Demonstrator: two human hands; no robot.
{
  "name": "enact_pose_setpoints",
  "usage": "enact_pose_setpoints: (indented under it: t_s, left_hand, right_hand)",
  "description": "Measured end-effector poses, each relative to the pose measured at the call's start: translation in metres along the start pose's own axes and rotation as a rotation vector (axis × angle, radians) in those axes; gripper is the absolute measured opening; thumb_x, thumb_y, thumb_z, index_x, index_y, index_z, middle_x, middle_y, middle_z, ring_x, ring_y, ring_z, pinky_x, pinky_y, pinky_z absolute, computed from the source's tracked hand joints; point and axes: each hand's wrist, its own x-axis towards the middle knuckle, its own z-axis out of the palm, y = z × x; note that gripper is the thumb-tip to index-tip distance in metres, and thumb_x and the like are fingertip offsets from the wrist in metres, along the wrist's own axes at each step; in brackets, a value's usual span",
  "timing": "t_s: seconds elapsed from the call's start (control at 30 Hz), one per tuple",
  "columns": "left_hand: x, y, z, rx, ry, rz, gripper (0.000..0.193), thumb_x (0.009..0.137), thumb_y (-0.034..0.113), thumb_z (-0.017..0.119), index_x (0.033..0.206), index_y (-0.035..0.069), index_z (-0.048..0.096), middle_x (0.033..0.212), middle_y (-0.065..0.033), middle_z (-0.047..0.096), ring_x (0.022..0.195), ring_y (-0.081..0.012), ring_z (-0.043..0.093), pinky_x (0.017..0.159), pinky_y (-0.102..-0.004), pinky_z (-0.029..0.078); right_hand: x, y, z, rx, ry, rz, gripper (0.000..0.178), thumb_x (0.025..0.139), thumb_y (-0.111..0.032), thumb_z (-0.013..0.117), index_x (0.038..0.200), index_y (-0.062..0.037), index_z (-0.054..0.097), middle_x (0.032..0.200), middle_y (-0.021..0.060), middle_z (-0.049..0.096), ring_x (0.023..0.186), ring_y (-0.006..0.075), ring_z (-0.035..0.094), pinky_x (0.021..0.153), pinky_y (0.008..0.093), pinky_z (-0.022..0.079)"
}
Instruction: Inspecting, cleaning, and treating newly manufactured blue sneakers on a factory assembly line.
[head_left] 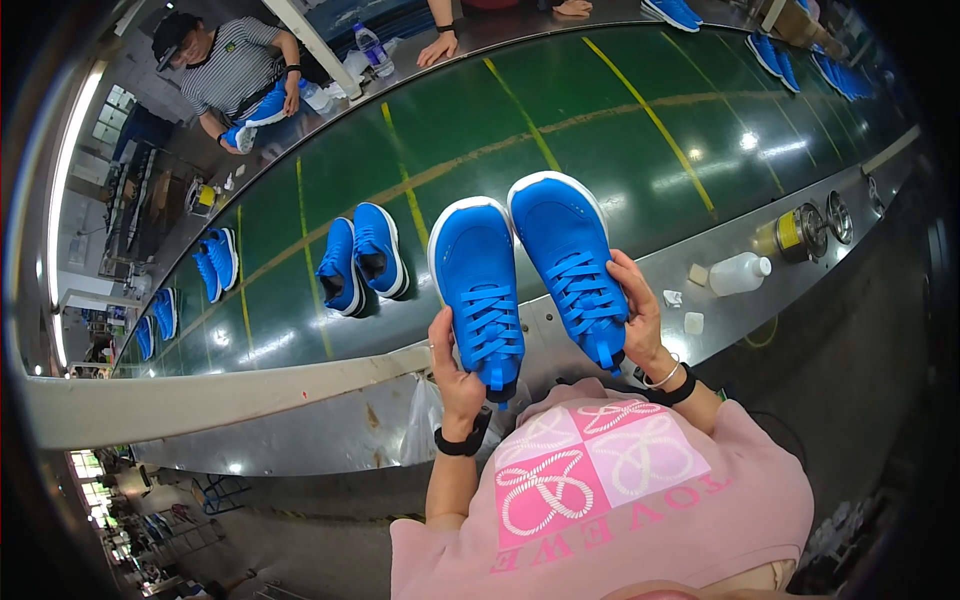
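1. From my distant place, I see the left hand (456, 380) of the wearer, closed on the outer side of the left blue sneaker (482, 290), near its heel.
2. The right hand (640, 315) is gripping the right blue sneaker (566, 255) in a similar manner, with the fingers along its outer side beside the laces.
3. I see both held sneakers in front of the body, at the near edge of the green conveyor belt (565, 95). Their toes point away from the wearer, their heels toward the pink shirt (640, 515), and between the toes there is only a narrow gap.
4. To the left, I find a laced pair of blue sneakers (340, 262) on the belt; more shoes are farther along it.
5. On the steel ledge (676, 266) at the right, I notice a white plastic bottle (738, 275), and behind it a yellow-labelled metal can (788, 234).
6. Across the belt, at upper left, a co-worker (238, 62) in a striped shirt handles blue shoes (266, 107).
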Motion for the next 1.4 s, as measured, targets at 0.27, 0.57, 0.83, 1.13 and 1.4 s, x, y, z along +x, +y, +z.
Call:
enact_pose_setpoints:
  t_s: [0.27,0.57,0.83,1.13,1.4]
  left_hand:
    - [0.000,0.000,0.014,0.376,0.021,0.058,0.073,0.068,-0.004,0.062,0.139,0.009,0.049,0.134,-0.0198,0.045,0.124,-0.0366,0.046,0.108,-0.0422,0.033]
    - [-0.023,-0.070,0.029,0.883,-0.357,-0.183,0.067,0.083,0.034,0.072,0.143,0.023,0.044,0.140,-0.0259,0.040,0.120,-0.0464,0.047,0.098,-0.0499,0.042]
    - [-0.006,-0.115,-0.003,0.410,-0.118,-0.475,0.042,0.099,0.024,0.051,0.138,0.010,0.048,0.102,-0.0176,0.068,0.089,-0.0278,0.066,0.083,-0.0360,0.050]
    - [-0.003,-0.136,-0.013,0.343,-0.138,-0.520,0.033,0.099,0.026,0.053,0.122,0.005,0.062,0.099,-0.0147,0.069,0.087,-0.0198,0.065,0.081,-0.0309,0.049]
    - [0.013,-0.158,0.004,0.314,-0.173,-0.495,0.062,0.093,0.039,0.062,0.141,0.005,0.043,0.118,-0.0238,0.063,0.105,-0.0310,0.063,0.091,-0.0373,0.048]
  right_hand:
    - [-0.008,0.012,0.004,-0.416,0.046,-0.039,0.065,0.063,0.003,0.062,0.125,-0.0165,0.063,0.135,0.0220,0.045,0.122,0.0406,0.046,0.106,0.0434,0.037]
    - [-0.045,0.083,0.007,-0.922,-0.406,0.086,0.063,0.077,-0.019,0.071,0.137,-0.0268,0.051,0.141,0.0278,0.037,0.122,0.0449,0.043,0.103,0.0490,0.037]
    - [-0.020,0.110,-0.013,-0.505,-0.173,0.464,0.048,0.090,-0.022,0.062,0.136,-0.0095,0.051,0.116,0.0206,0.062,0.102,0.0341,0.062,0.090,0.0381,0.048]
    - [-0.015,0.132,-0.016,-0.547,-0.218,0.491,0.035,0.097,-0.027,0.053,0.123,-0.0041,0.060,0.116,0.0183,0.063,0.097,0.0303,0.064,0.086,0.0371,0.049]
    - [-0.012,0.150,-0.014,-0.388,-0.252,0.648,0.049,0.096,-0.038,0.055,0.136,-0.0096,0.051,0.119,0.0172,0.061,0.106,0.0278,0.060,0.092,0.0355,0.046]
